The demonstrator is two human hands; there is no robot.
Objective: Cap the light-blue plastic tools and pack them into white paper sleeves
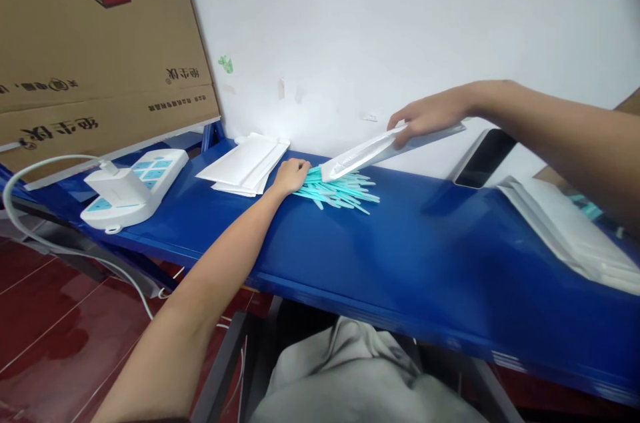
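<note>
A loose pile of thin teal sticks [343,191] lies on the blue table [400,243]. At the left end of the pile rests my left hand [292,176], its fingers curled down onto the sticks; what they grip, if anything, is hidden. My right hand [425,117] pinches a flat white packet [367,151], thumb on the near side. The packet is held tilted, its lower left end over the pile. Flat white envelopes [245,163] lie stacked just left of my left hand.
On the left are a white power strip [150,179] with a plugged adapter and cable, and a large cardboard box [100,43]. More white packets [580,229] lie at the right, near a black-and-white object [486,157] against the white wall [350,23].
</note>
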